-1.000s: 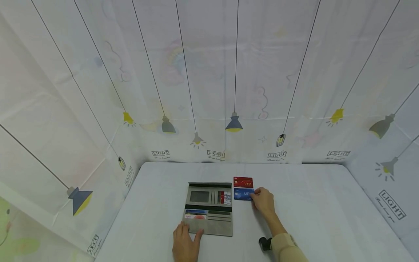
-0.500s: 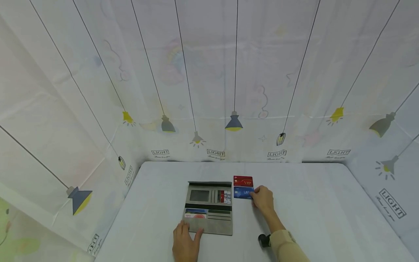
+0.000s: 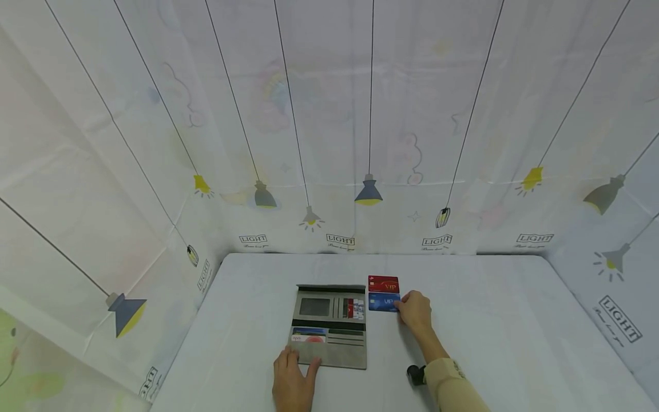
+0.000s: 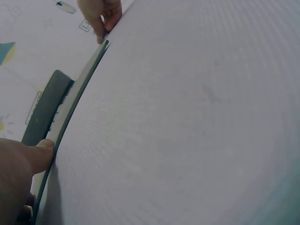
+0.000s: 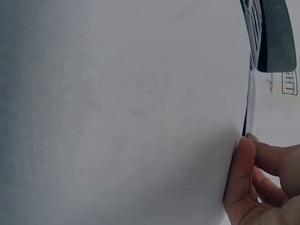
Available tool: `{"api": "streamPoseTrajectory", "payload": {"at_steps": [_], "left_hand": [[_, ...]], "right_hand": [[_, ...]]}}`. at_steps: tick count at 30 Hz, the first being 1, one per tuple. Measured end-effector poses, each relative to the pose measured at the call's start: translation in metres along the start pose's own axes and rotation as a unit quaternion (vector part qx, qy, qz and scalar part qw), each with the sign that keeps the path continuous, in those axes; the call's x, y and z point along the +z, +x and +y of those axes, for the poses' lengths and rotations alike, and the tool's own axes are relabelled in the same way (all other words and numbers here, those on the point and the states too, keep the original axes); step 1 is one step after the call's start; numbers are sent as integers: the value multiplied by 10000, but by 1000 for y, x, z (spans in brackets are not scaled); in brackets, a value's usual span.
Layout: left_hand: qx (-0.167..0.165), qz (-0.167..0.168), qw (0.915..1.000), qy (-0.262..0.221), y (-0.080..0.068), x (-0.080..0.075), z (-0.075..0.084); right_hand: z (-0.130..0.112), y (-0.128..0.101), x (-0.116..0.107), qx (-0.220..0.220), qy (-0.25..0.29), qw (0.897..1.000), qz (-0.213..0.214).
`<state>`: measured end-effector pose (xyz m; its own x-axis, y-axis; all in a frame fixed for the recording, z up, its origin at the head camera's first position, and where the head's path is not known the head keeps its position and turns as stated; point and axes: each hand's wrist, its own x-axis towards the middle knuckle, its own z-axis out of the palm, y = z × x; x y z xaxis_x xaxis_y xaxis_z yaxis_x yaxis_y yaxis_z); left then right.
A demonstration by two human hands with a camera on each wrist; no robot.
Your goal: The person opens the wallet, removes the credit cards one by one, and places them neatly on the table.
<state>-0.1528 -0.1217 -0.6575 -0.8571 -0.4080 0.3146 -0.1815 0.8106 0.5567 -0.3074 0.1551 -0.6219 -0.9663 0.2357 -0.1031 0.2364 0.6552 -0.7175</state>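
Observation:
An unfolded grey wallet [image 3: 347, 357] lies on the table, with several cards [image 3: 308, 337] in its slots. At its near left corner rests my left hand [image 3: 293, 380], fingers spread; in the left wrist view the thumb [image 4: 43, 149] touches the wallet's edge. My right hand [image 3: 416, 313] pinches the right end of a blue VIP card [image 3: 381, 302] between thumb and finger, seen edge-on in the right wrist view. Just beyond the blue card lies a red VIP card [image 3: 383, 284]. Both cards sit to the right of the wallet's upper half.
The white-covered table [image 3: 489, 320] ends at a patterned cloth wall [image 3: 329, 114] printed with hanging lamps. A black wrist device [image 3: 415, 375] sits by the right sleeve [image 3: 448, 380].
Both hands, the wallet and the cards hold nearly the same places. Only a slight shift of the head view shows.

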Motion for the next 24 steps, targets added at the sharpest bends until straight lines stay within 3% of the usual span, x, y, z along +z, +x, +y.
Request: {"api": "streamPoseTrajectory", "payload": {"at_steps": [16,24], "left_hand": [[71,81,9999,98,0,6,-5],[60,-73,9999,66,1,1,-3]], "right_hand": [[6,-1,1,-258,190,9994,142],[6,-5,0,-349,250,9988,245]]}}
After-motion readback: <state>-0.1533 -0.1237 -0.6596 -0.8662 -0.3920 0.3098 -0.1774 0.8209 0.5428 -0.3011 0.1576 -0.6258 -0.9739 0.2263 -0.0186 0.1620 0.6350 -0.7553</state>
